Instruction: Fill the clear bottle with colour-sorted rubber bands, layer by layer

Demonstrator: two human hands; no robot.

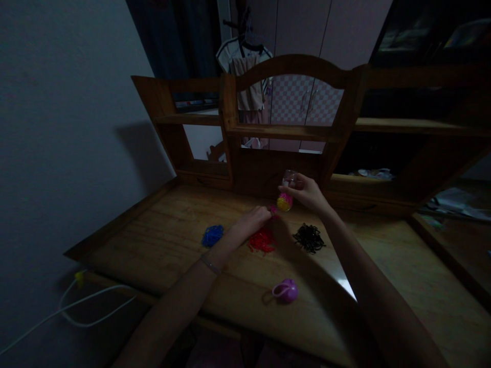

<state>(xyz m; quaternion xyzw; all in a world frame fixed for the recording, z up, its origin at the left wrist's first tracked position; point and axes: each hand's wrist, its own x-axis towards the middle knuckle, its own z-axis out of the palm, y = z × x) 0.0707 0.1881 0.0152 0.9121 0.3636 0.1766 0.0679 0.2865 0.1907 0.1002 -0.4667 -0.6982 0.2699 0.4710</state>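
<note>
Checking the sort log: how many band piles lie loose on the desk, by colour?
Blue pile: 1
Red pile: 1
Black pile: 1
Total: 3 piles on the desk

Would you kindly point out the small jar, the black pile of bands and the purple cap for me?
small jar (pixel 284 202), head view, its band-filled lower end.
black pile (pixel 309 238), head view, middle of the tangle.
purple cap (pixel 287 291), head view, its rounded top.
</note>
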